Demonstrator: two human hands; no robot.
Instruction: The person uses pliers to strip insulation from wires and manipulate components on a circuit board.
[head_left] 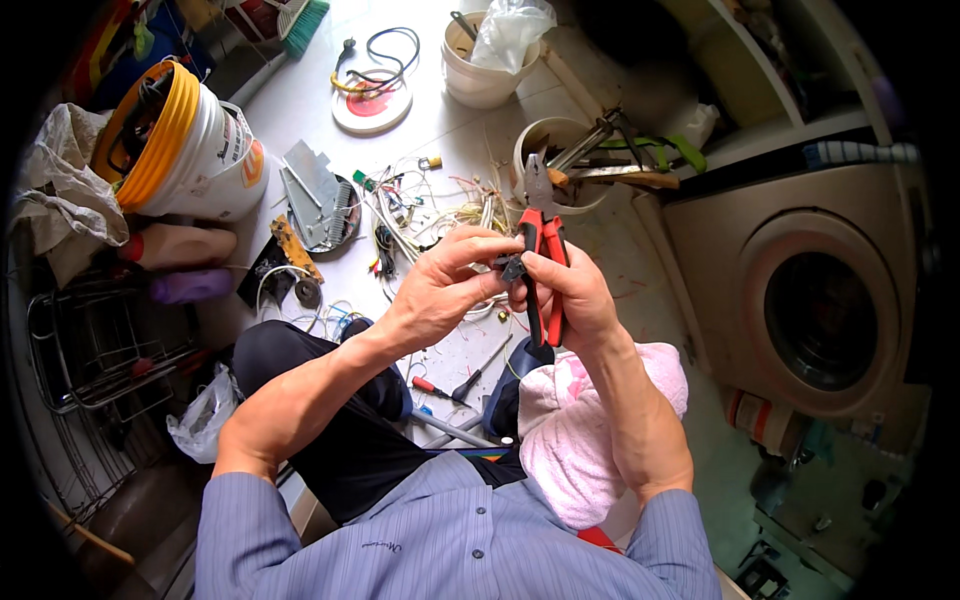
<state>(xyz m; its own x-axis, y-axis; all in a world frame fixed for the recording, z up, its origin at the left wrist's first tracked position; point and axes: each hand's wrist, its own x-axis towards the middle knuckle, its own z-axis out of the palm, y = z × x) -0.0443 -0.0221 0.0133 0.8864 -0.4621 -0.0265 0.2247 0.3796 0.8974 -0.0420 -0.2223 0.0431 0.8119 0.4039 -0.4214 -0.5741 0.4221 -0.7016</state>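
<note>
Red-handled pliers, gripped in the right hand, pointed head-first away from the body, while the left hand pinched a small black part just left of them.

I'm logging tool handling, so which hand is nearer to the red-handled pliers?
The right hand: it holds the red-handled pliers. The left hand is just left of them, pinching a small black piece.
</note>
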